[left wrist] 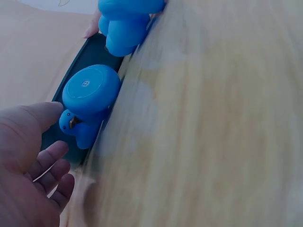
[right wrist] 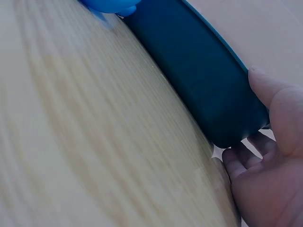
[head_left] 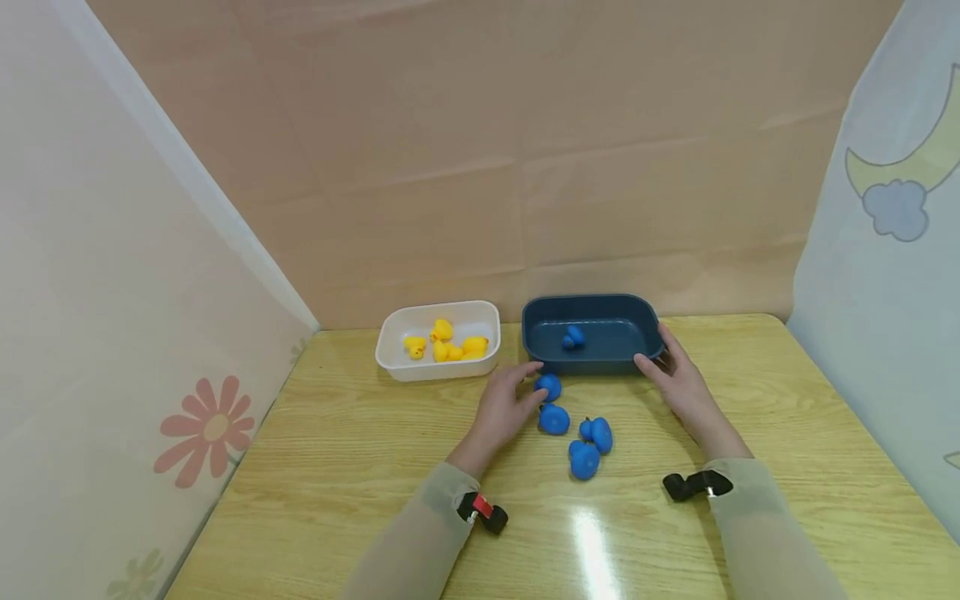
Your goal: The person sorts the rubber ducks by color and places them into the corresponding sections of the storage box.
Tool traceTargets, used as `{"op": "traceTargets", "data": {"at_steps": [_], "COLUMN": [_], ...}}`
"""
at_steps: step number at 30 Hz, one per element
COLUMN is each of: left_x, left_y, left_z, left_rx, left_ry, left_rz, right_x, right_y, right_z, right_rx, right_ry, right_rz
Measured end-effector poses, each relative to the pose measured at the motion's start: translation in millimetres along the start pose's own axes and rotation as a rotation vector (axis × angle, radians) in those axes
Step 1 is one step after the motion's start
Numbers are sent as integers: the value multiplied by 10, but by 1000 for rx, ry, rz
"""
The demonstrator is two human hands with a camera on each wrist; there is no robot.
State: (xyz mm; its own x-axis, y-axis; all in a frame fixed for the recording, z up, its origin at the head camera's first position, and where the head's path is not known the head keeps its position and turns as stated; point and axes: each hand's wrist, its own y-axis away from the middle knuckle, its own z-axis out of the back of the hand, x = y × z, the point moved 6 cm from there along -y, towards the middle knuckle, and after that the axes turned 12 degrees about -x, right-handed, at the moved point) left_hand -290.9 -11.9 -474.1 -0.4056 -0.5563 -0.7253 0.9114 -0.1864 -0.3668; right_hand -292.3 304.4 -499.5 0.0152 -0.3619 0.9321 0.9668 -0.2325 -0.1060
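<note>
Several blue rubber ducks lie on the table in front of a dark blue bin [head_left: 600, 367]. My left hand [head_left: 504, 408] is at the left of the nearest blue rubber duck [head_left: 549, 385], thumb and fingers spread around it. In the left wrist view that tipped duck [left wrist: 92, 90] shows its round base; the thumb tip is at its head, and the other fingers are apart from it. My right hand [head_left: 686, 392] holds the bin's right end, thumb at the front corner and fingers by the side. Inside the bin lies another blue duck [head_left: 573, 337].
Left of the dark bin stands a white bin [head_left: 382, 357] holding several yellow rubber ducks [head_left: 442, 330]. More blue ducks [head_left: 553, 419] lie nearer me on the wooden table [head_left: 315, 500]. A brown paper backdrop [head_left: 450, 167] rises behind, with patterned cloth on both sides.
</note>
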Motion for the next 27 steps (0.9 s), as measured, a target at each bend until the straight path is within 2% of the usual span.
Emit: {"op": "traceTargets", "data": {"at_steps": [6, 13, 21, 27], "left_x": [50, 113, 121, 146], "left_y": [22, 19, 14, 11], "left_z": [-36, -78, -113, -148], "left_rx": [15, 16, -1, 2], "left_ry": [15, -6, -1, -6], "left_rz": [27, 21, 12, 32], "right_x": [33, 53, 44, 27], "right_y": [9, 18, 12, 13], "right_z": [-12, -18, -10, -3], "right_rx": [-4, 1, -1, -5], "right_ry": [-1, -9, -3, 3], "right_rz": [8, 12, 10, 10]}}
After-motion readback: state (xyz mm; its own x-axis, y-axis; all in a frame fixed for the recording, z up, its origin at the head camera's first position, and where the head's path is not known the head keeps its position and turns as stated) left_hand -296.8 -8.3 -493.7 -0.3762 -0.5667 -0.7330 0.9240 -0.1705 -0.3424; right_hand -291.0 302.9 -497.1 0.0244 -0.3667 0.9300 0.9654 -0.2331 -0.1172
